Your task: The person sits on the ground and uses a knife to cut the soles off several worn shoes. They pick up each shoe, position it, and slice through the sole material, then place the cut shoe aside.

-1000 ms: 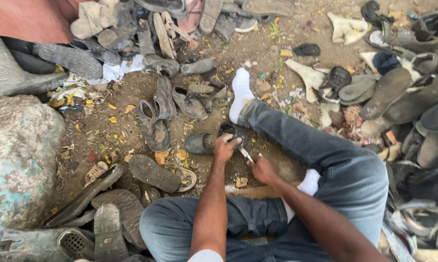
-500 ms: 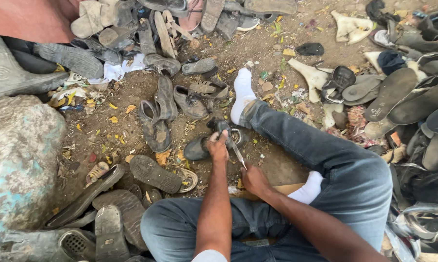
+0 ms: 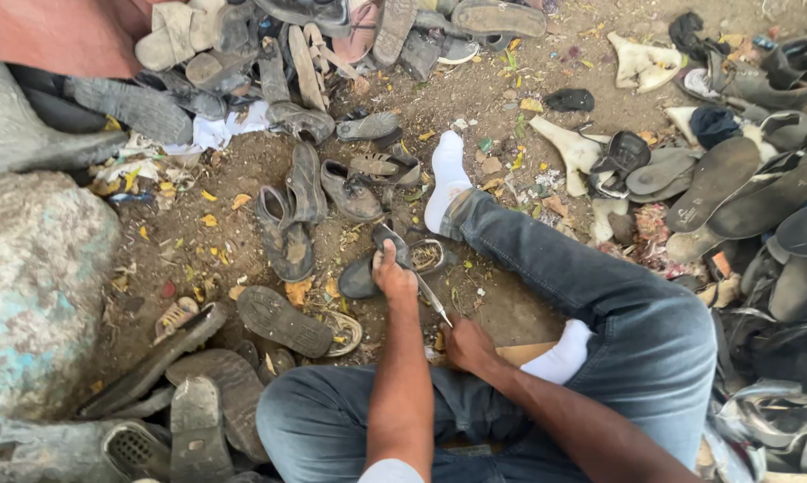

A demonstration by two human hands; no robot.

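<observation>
Dirt ground (image 3: 224,237), strewn with worn footwear and yellow leaf scraps. A large mottled rock (image 3: 37,295) fills the near left; heaps of old soles and sandals lie along the far edge (image 3: 305,36) and down the right side (image 3: 743,188). The person sits on the ground in blue jeans (image 3: 600,295) and white socks, one leg stretched away toward the far centre, the other folded near.

The dark shoe (image 3: 394,264) being worked lies at centre, just left of the outstretched shin, its long axis running left to right. The left hand (image 3: 392,277) rests on top of it, fingers clenched over the upper and pinning it to the ground. The right hand (image 3: 468,344) sits nearer and to the right, fingers closed round the handle of a thin knife (image 3: 432,300); the blade slants up and left, and its tip appears to meet the shoe just right of the left hand, though contact is too small to confirm. The left hand is therefore on the shoe, the right apart from it and joined only by the blade.

Several loose shoes (image 3: 296,201) lie just beyond, and a black sole (image 3: 283,320) lies near left; none blocks the blade.
</observation>
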